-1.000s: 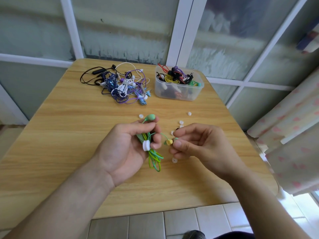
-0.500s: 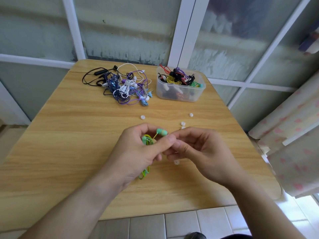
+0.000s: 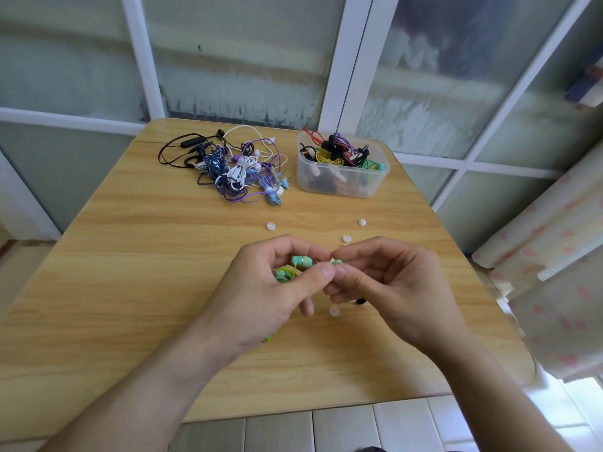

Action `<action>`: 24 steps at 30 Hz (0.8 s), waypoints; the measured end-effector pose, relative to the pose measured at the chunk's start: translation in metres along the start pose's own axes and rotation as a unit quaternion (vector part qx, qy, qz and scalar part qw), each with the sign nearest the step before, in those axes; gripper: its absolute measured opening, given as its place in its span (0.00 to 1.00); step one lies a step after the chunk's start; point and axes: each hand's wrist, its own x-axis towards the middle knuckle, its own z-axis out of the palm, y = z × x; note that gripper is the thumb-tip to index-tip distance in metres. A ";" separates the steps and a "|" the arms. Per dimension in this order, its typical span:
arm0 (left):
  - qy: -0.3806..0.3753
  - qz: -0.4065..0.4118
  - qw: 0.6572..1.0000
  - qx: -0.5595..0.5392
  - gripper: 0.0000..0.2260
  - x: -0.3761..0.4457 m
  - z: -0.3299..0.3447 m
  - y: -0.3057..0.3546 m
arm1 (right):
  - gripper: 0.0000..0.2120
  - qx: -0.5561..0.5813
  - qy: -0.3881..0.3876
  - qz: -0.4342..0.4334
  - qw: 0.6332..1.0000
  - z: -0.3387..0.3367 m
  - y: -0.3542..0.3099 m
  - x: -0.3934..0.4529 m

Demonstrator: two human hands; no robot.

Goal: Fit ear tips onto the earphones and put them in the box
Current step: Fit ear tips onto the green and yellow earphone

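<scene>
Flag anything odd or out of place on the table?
Nothing damaged or spilled. Loose white ear tips lie scattered on the table, and the earphone pile is a tangle beside the box, some cords poking above its rim. Both look like working mess. Left hand and right hand hold the green earphones.

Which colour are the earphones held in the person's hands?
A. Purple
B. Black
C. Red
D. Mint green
D: the earphones gripped by the left hand and pinched by the right hand are mint green with a yellow-green cord; the purple and black ones lie in the pile or the box.
</scene>
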 end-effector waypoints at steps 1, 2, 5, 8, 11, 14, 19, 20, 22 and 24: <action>-0.005 -0.007 1.000 -0.011 0.04 0.000 0.000 0.000 | 0.11 -0.002 0.005 -0.006 1.000 -0.001 -0.001 0.000; -0.009 -0.016 0.999 -0.027 0.03 0.001 0.000 -0.001 | 0.11 -0.005 0.009 -0.011 1.000 -0.001 -0.001 0.000; -0.018 -0.049 0.994 -0.091 0.04 0.001 0.000 0.000 | 0.13 -0.012 0.018 -0.017 1.000 -0.004 -0.002 0.000; -0.025 -0.063 0.990 -0.121 0.05 0.002 0.000 0.000 | 0.14 -0.010 0.026 -0.022 0.999 -0.004 -0.002 0.001; -0.022 -0.056 0.992 -0.113 0.05 0.002 0.001 -0.002 | 0.13 -0.008 0.031 -0.039 0.999 -0.001 -0.001 0.001; -0.018 -0.057 0.992 -0.114 0.05 0.002 0.003 -0.003 | 0.12 -0.013 0.033 -0.069 0.997 0.002 0.000 0.000; 0.004 -0.057 0.989 -0.137 0.10 0.003 0.004 -0.004 | 0.09 -0.019 0.018 -0.089 0.996 0.003 -0.001 -0.001; 0.012 -0.057 0.989 -0.138 0.09 0.003 0.004 -0.004 | 0.08 -0.014 0.007 -0.093 0.996 0.003 -0.001 -0.001; 0.021 -0.060 0.988 -0.139 0.06 0.002 0.002 -0.003 | 0.06 0.002 -0.008 -0.090 0.996 0.003 -0.002 -0.002; 0.020 -0.065 0.987 -0.143 0.05 0.002 0.001 -0.003 | 0.06 0.015 -0.016 -0.076 0.997 0.002 -0.001 -0.001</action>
